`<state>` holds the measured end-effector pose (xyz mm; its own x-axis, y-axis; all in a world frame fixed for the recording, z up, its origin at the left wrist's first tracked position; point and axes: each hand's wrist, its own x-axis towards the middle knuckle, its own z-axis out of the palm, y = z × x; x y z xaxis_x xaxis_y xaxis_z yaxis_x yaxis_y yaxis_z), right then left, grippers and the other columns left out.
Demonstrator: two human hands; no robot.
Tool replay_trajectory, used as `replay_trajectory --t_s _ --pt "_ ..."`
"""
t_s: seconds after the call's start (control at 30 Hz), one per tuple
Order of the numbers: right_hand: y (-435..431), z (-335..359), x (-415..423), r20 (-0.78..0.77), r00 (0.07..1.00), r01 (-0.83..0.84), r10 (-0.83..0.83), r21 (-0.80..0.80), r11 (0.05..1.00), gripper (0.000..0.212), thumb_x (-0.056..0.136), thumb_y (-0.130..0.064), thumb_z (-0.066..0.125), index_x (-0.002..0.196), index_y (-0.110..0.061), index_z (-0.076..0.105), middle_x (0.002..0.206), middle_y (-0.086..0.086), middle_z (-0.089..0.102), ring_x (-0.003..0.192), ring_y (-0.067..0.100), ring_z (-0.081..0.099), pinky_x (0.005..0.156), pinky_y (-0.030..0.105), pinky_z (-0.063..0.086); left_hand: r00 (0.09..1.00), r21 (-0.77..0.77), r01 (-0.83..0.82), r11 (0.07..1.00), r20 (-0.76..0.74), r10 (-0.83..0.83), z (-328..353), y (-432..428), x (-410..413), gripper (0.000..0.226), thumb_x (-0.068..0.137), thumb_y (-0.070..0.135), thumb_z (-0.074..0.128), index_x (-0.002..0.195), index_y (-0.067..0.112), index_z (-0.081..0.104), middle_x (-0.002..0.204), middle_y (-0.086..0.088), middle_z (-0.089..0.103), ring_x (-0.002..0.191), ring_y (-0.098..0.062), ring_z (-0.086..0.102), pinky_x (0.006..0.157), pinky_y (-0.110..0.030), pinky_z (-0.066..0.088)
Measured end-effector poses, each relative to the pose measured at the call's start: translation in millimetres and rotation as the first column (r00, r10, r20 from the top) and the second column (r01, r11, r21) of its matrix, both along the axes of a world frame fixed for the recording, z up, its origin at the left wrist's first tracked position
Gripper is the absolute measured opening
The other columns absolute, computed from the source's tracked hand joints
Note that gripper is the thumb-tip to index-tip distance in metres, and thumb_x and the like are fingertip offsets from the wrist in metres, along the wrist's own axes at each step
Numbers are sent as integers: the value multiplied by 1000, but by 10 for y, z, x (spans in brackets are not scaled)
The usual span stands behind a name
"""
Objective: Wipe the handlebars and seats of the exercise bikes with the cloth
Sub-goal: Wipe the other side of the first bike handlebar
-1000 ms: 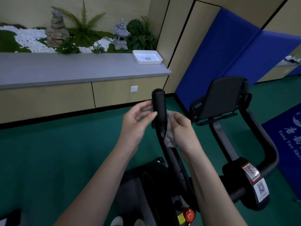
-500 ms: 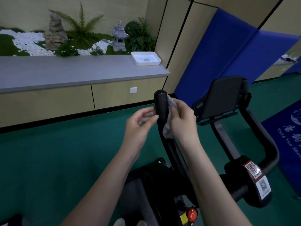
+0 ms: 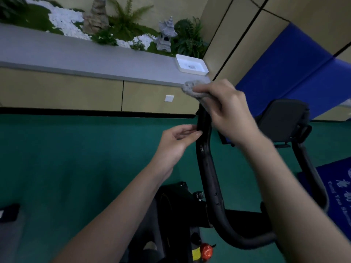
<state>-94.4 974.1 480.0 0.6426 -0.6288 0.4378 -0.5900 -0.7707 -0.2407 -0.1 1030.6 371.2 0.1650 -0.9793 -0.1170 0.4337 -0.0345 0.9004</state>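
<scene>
Looks down on a black exercise bike on green floor. At the top end of the left handlebar (image 3: pixel 206 164): the right hand (image 3: pixel 233 114), curled round a grey cloth (image 3: pixel 191 91) bunched over the tip and bulging out to the left. Just below: the left hand (image 3: pixel 174 143), fingers nearly straight, tips touching the bar's left side, grasping nothing. Long axis of the bar: steeply upright at the tip, running down toward the viewer, then bending right into the crossbar. Calls, most likely, for a downward stroke along that axis, with the right hand already on top and nearer. Well apart, toward the right edge, beyond the dark device holder (image 3: pixel 281 118): the right handlebar (image 3: pixel 311 171), touched by neither hand.
</scene>
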Motion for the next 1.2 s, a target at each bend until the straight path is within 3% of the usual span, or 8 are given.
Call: replay_trajectory --t_s 0.13,0.47,0.6,0.83,0.93,1.0,1.13,1.2 --pt "-327 225 79 -468 856 -202 221 91 975 19 93 -3 53 105 -3 67 100 9 68 97 27 58 83 35 44 997 40 -52 998 -47 54 -40 48 -69 23 83 9 71 105 7 69 99 -2 72 85 1 65 71 -3 44" --pt "-383 220 342 -784 424 -306 454 348 886 18 93 -11 55 105 -14 68 99 3 70 92 20 61 79 28 44 955 123 -108 987 -262 137 -155 130 -300 13 80 16 73 93 12 73 81 11 73 74 9 64 64 -1 42" --pt "-488 260 356 -781 456 -363 427 275 890 18 95 -10 53 107 -10 66 97 10 70 91 28 62 80 40 47 935 186 -121 975 -309 175 -195 163 -394 26 77 22 76 102 17 72 98 5 73 85 5 66 76 -12 41" --pt "-344 105 228 -755 396 -502 523 299 812 15 92 -7 56 101 -6 68 87 13 68 84 30 61 75 42 48 930 209 -138 968 -308 199 -174 175 -438 21 76 21 76 96 18 74 93 10 73 88 4 63 92 -23 37" --pt "-524 202 210 -673 586 -530 451 103 842 10 91 -9 62 91 -2 69 77 14 66 77 32 60 71 41 46 935 209 -120 971 -305 181 -187 180 -440 29 75 25 77 102 17 73 99 8 74 98 1 62 99 -27 35" --pt "-499 176 144 -635 642 -532 430 36 846 10 89 -4 60 91 -1 69 79 14 68 78 33 61 73 42 47 942 209 -105 972 -294 165 -177 177 -433 27 75 26 77 100 19 73 98 8 74 98 1 63 99 -27 36" --pt "-269 -14 -11 -652 548 -574 524 163 803 15 85 4 59 94 0 70 83 11 69 82 31 62 79 41 46 949 241 -127 962 -253 189 -159 142 -417 17 77 22 76 93 23 73 96 9 74 99 -4 64 88 -24 40" --pt "-330 5 -11 -586 664 -516 464 89 852 15 89 3 57 97 0 69 86 12 70 83 33 61 81 41 44 954 245 -124 962 -238 183 -157 140 -404 19 77 22 76 96 22 73 96 8 74 97 -4 65 80 -20 42"
